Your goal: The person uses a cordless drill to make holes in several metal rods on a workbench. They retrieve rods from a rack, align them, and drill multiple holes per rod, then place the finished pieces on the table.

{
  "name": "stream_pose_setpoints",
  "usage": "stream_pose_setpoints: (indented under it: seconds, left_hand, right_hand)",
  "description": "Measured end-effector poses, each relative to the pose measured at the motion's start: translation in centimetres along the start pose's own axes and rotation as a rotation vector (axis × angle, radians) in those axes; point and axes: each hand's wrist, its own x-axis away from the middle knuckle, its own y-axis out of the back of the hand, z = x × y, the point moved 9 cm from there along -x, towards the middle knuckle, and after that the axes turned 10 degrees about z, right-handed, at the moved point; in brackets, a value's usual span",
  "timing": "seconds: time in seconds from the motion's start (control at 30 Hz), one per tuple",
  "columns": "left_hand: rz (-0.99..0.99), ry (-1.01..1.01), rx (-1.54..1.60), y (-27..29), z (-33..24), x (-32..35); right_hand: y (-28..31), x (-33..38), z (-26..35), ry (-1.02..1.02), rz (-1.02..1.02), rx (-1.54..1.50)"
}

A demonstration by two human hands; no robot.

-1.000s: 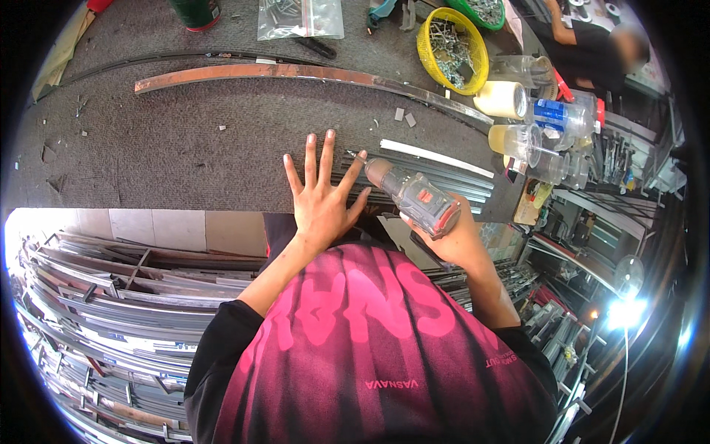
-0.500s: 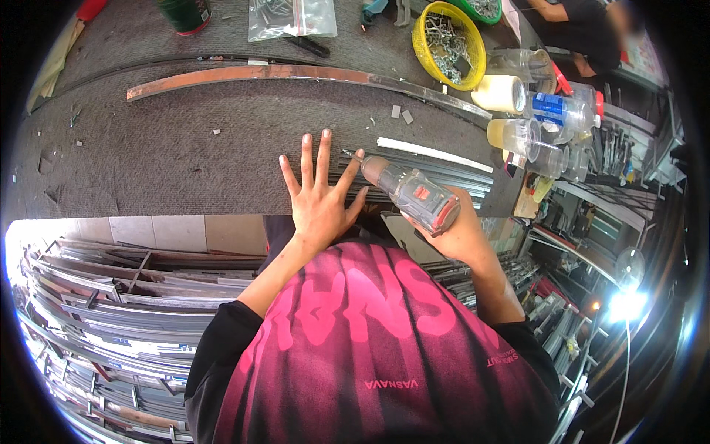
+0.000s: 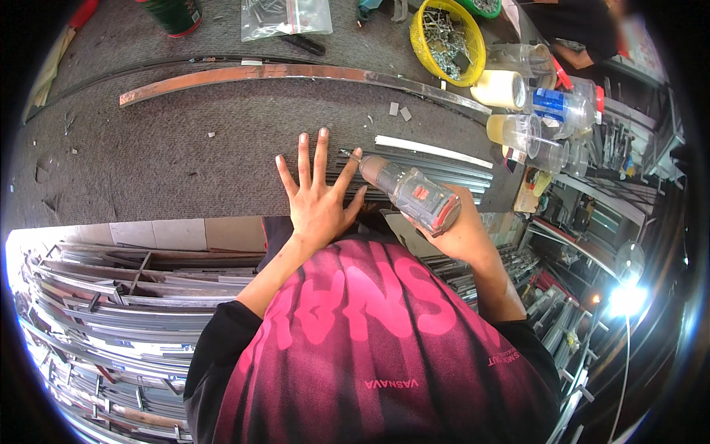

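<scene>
My left hand [image 3: 316,211] lies palm down at the bench's near edge, fingers spread wide and holding nothing. In my right hand [image 3: 462,233] is a cordless drill [image 3: 420,194], its body tilted with the bit pointing left and away from me. The tip of the bit reaches close to my left index finger; I cannot tell whether they touch. Under and beside the drill lie several thin grey metal strips [image 3: 462,177], partly hidden by it and by my hand. A white strip [image 3: 433,150] rests just beyond them.
A long brown-and-silver bar [image 3: 288,72] crosses the grey carpeted bench [image 3: 185,163]. Farther back are a yellow basket of screws [image 3: 416,46] and a plastic bag [image 3: 288,18]. Plastic bottles and cups [image 3: 510,132] crowd the right end. Another person's arm [image 3: 573,55] shows at the upper right.
The view has shifted very slightly. My hands and the drill keep nearly the same places, while the other person's arm at the upper right has moved a little.
</scene>
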Motion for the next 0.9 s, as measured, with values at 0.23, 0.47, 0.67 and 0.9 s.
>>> stream_pose_setpoints:
  seconds: [0.23, 0.47, 0.67, 0.9]
  left_hand:
    - [0.018, -0.004, 0.003, -0.2, 0.1, -0.1]
    - [0.015, -0.011, 0.027, -0.1, 0.1, 0.0]
    - [0.02, 0.003, 0.045, -0.2, 0.3, -0.1]
    - [0.02, 0.017, 0.074, -0.3, 0.5, 0.0]
  right_hand:
    - [0.3, -0.2, -0.1, 0.033, -0.035, 0.028]
    - [1.1, -1.1, 1.0, -0.008, 0.045, -0.012]
    - [2.2, -2.5, 2.0, -0.035, 0.103, 0.008]
    - [3.1, -4.1, 3.8, -0.032, 0.209, 0.162]
